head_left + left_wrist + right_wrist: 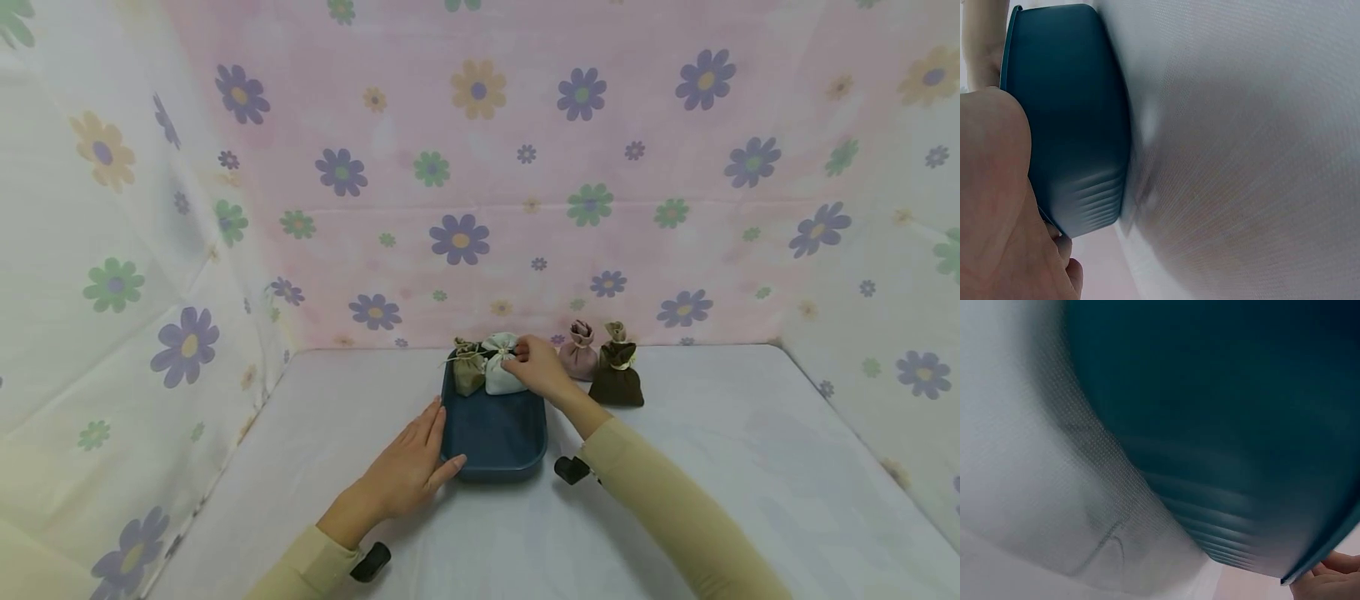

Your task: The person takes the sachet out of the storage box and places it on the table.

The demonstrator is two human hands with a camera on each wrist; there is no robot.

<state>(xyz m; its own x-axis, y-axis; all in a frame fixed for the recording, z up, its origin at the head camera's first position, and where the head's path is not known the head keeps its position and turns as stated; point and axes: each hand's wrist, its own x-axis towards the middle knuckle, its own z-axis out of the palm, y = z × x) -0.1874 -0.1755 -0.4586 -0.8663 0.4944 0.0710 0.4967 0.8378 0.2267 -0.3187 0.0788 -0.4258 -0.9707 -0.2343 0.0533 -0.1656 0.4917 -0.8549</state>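
A dark blue rectangular tub (495, 437) stands on the table, its ribbed outer wall (1079, 125) filling much of both wrist views. My left hand (405, 471) rests along the tub's left side with fingers fairly straight. At the far end of the tub, my right hand (546, 369) pinches a white drawstring pouch (502, 382) near its tied neck. Beside that pouch, on its left, an olive-brown pouch (469, 377) sits in the tub. In the right wrist view only the fingers (1329, 581) show past the rim; the white pouch is hidden there.
Right of the tub stand a pink pouch (577, 363) and a dark brown pouch (617, 387), with a tan-topped pouch (615, 332) partly hidden behind. The white-covered table (360, 383) meets a flowered cloth backdrop (510, 275) at its back edge.
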